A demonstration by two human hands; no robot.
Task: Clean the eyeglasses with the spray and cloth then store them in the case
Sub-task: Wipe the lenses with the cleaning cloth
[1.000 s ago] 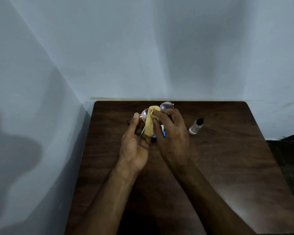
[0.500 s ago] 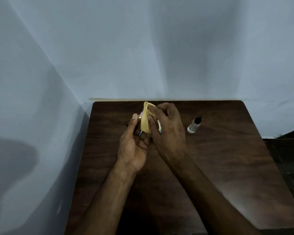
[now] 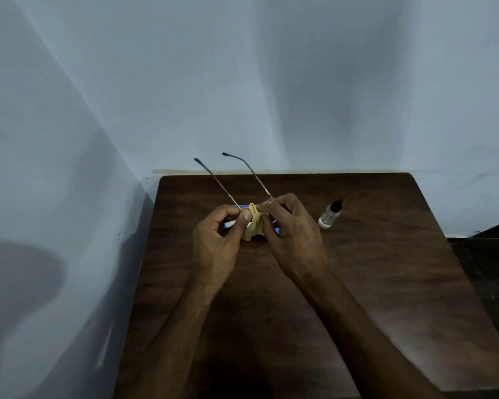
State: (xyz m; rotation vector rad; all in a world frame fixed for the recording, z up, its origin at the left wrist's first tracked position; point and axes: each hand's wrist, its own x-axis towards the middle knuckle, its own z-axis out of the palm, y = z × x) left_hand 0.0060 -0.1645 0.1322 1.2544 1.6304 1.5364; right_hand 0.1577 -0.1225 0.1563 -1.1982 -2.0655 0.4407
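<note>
I hold thin metal eyeglasses [image 3: 258,181] above the dark wooden table [image 3: 372,283], their two temple arms pointing up and away toward the wall. My left hand [image 3: 216,243] pinches the frame at its left side. My right hand [image 3: 293,234] presses a crumpled yellow cloth [image 3: 254,223] against the frame's front; the lenses are hidden behind fingers and cloth. Beneath the hands a blue case [image 3: 275,229] lies on the table, mostly covered. A small clear spray bottle [image 3: 330,215] with a black cap lies tilted on the table to the right of my right hand.
The table stands in a corner, with pale blue walls [image 3: 242,82] behind it and along its left edge. A dark floor [image 3: 490,260] shows past the table's right edge.
The eyeglasses have been turned so the temple arms now stick up toward the wall instead of the lenses. The cloth has gone from a hanging fold to a bunch between both hands.
</note>
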